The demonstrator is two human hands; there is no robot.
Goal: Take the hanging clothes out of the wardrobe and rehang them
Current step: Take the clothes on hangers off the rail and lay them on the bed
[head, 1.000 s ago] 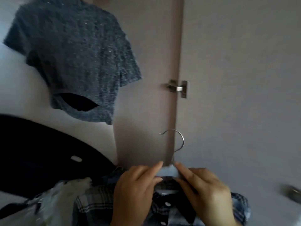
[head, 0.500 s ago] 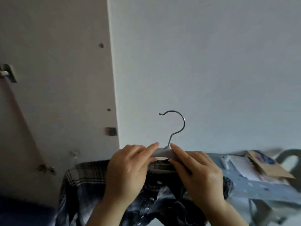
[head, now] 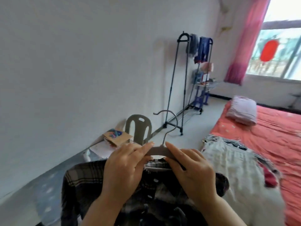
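Since the earlier frames the wardrobe door is being lost from sight, and a room with a clothes rack [head: 185,79] and a red bed [head: 276,141] is now being shown. In the head view, the grey hanger [head: 158,150] is being gripped by the left hand [head: 123,168] and the right hand [head: 192,173] on either side of its hook. The plaid shirt [head: 81,180] is being carried on it, below the hands, beside a white garment [head: 231,170] on the bed.
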